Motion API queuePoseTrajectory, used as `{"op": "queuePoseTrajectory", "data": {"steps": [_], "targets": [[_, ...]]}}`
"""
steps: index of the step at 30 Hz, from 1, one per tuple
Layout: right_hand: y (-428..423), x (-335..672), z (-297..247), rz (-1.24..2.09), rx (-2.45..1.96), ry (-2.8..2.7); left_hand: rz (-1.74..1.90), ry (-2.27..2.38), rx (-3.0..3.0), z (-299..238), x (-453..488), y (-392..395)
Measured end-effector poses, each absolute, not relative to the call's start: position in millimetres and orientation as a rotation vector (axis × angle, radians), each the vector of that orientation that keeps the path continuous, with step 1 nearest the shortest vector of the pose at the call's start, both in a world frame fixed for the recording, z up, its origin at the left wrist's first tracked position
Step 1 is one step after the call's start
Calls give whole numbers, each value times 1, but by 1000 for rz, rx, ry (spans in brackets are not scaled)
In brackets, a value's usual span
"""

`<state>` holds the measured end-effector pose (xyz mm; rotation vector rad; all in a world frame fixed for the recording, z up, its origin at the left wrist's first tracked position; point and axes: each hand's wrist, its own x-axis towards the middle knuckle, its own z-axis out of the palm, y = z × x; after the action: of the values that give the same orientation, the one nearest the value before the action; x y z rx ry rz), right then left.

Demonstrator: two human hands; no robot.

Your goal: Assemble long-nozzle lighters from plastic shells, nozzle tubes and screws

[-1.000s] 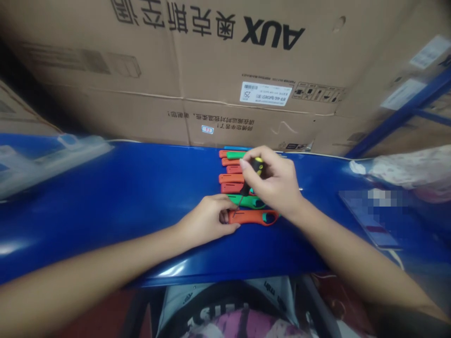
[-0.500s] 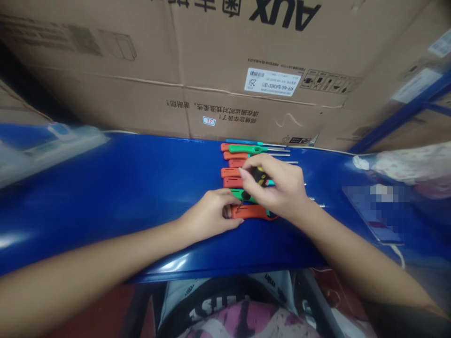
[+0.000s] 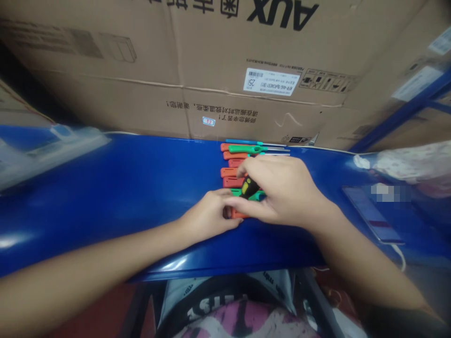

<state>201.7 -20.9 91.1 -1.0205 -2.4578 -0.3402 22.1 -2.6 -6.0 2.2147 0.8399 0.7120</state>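
Note:
My left hand is closed on the handle end of an orange long-nosed lighter, the nearest in a row. My right hand grips a short black-and-yellow screwdriver, tilted over that handle end. Its tip is hidden behind my right thumb, which reaches to my left fingers. Most of the orange lighter lies out of sight under my right hand. Just beyond are a green lighter and a red one. Farther back, several more lie side by side, including another green lighter, with thin metal tubes pointing right.
A large cardboard box stands upright along the back of the blue table. To the right lies a phone with a white cable. A patterned cloth is behind it. A clear plastic item sits at the left.
My right hand has turned and come down and nearer, its thumb now beside my left fingers and covering the screwdriver's shaft. My left hand has stayed in place.

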Motion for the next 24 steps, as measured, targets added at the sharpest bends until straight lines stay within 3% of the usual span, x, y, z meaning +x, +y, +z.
{"op": "queuePoseTrajectory", "data": {"steps": [8,20,24], "targets": [[-17,204,93,-248,-1177,-2451,681,840,2234,-2,22,-2],[-15,212,93,-57,-1063,-2492,662,785,2256,-7,19,0],[-14,212,93,-185,-1131,-2441,659,773,2243,-8,18,1]]}}
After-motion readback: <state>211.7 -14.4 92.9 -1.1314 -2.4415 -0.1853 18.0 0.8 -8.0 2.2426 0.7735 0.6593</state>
